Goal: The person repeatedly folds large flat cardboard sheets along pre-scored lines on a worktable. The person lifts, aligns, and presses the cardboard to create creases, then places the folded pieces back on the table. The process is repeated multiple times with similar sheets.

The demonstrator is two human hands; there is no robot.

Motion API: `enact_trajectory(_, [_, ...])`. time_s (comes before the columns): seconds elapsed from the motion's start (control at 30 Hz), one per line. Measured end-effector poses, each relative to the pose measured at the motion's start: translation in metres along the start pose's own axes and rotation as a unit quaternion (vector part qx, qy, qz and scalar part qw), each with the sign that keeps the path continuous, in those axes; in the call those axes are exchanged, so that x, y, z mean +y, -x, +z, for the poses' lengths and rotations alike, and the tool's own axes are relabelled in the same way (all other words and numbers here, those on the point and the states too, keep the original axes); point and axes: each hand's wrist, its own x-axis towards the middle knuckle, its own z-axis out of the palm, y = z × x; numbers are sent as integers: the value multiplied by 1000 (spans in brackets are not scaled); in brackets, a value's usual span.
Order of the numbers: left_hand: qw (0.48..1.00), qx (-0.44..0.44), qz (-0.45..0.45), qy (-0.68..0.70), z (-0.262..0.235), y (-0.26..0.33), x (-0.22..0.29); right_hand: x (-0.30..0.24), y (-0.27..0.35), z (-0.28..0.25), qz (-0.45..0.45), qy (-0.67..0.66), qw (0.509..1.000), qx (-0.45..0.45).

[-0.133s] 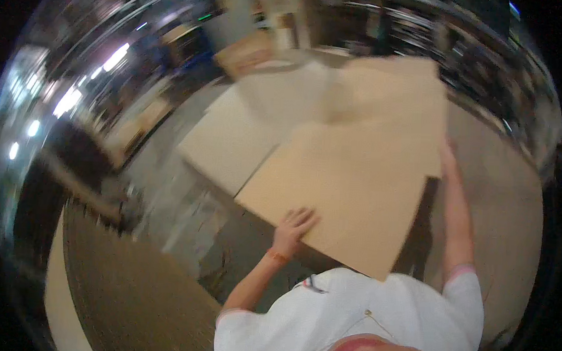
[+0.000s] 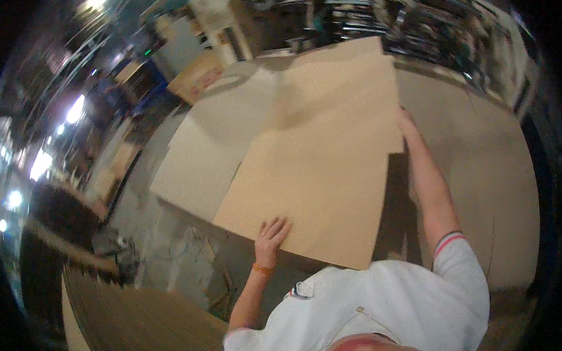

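Resting at seven o'clock on the broad, flat tan cardboard (image 2: 311,189) at centre, the left hand (image 2: 271,243) has its fingers slightly spread on top; whether it grips the edge cannot be told. Toward ten o'clock lies a pale grey rectangular sheet (image 2: 201,151). Farther off, the right hand (image 2: 405,123) is at the cardboard's stepped edge, two o'clock, its finger closure hidden, with dark metal machinery (image 2: 416,25) beyond at one.

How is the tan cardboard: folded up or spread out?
Spread out: the cardboard shows a broad face between the left hand and right hand; any fold underneath is hidden.
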Motion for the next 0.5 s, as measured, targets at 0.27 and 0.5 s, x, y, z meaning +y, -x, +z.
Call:
enact_trajectory(0.27, [996, 69, 42, -33, -27, -36, -33, -21, -11, 114, 116, -180, 960, 182])
enact_trajectory(0.5, [992, 118, 38, 1, -23, -45, -36, -20, 82, 50, -97, 189, 958, -193])
